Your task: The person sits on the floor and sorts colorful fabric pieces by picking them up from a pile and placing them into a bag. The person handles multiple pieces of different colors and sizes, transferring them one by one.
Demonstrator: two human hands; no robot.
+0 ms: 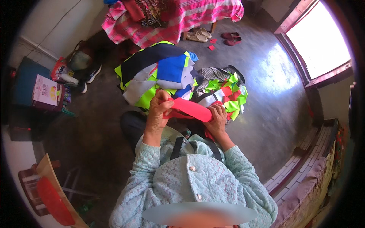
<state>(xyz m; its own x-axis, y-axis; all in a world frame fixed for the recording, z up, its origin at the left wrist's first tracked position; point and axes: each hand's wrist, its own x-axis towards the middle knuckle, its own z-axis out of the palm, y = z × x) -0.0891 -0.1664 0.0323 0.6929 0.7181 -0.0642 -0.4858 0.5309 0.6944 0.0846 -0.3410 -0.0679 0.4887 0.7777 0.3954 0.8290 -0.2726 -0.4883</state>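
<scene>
A strip of bright red fabric point(191, 109) is stretched between my two hands in front of my chest. My left hand point(159, 109) pinches its left end, with the thumb on top. At the other end my right hand point(216, 118) has its fingers curled over the strip. Just beyond my hands lies a big heap of cut cloth pieces point(171, 69) in black, blue, grey and neon yellow-green. To its right is a smaller pile of scraps point(237, 99), green, red and white, on checked cloth point(209, 78). Some red cloth hangs below the strip, partly hidden by my hands.
A bed with a pink checked cover point(213, 13) stands at the far side, with beige shoes point(199, 35) and dark red shoes point(232, 39) by it. Boxes point(45, 91) sit at the left. A wooden chair with a red seat point(55, 199) is at lower left.
</scene>
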